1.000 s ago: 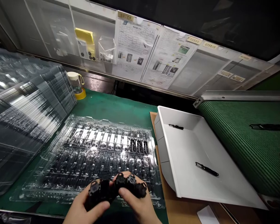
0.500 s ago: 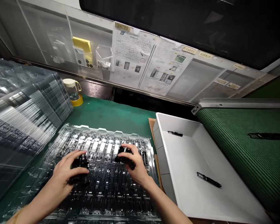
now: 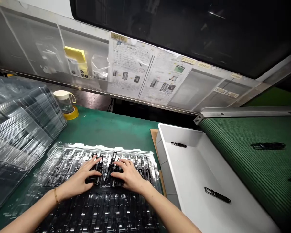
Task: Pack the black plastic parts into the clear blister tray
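A clear plastic tray with long narrow slots lies on the green table, its lower rows full of black parts. Over the tray's upper row, my left hand has its fingers and thumb curved round black parts. To its right, my right hand grips more black parts, thumb and fingertips around them. One black part stands slightly tilted between the hands, close to the right fingertips. Several black parts sit in slots at the right end of the upper row.
Stacked clear trays stand at the left, near a lidded jar. At the right, a white bin holds two black parts. Beyond it, a green conveyor belt carries more. Sheets hang on the back panel.
My left hand has moved right and my right hand slightly left, bringing them closer together over the upper row. Black parts now lie low in the slots under them. The view has shifted.
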The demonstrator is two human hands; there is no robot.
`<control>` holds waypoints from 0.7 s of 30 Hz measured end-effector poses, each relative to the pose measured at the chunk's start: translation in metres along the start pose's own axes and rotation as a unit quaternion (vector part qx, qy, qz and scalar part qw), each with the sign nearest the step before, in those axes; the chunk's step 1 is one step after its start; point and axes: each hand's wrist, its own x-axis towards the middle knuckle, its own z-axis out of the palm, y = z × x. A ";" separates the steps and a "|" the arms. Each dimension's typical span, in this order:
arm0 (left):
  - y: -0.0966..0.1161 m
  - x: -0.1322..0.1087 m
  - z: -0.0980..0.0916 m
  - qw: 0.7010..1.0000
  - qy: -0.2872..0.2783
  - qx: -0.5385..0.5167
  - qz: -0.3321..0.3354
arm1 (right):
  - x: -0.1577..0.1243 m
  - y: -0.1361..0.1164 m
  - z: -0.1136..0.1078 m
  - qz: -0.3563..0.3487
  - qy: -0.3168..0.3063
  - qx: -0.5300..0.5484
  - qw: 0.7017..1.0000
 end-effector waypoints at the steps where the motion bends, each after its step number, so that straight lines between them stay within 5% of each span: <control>1: -0.001 -0.003 -0.001 1.000 -0.011 0.000 -0.012 | -0.004 0.000 -0.001 0.010 0.002 -0.001 1.000; 9: -0.003 -0.010 0.000 0.998 -0.023 0.016 -0.059 | -0.019 -0.005 0.001 0.056 0.020 0.011 0.998; 21: -0.014 -0.012 0.031 0.984 0.068 0.155 -0.059 | -0.013 -0.042 0.014 0.101 0.037 0.035 0.994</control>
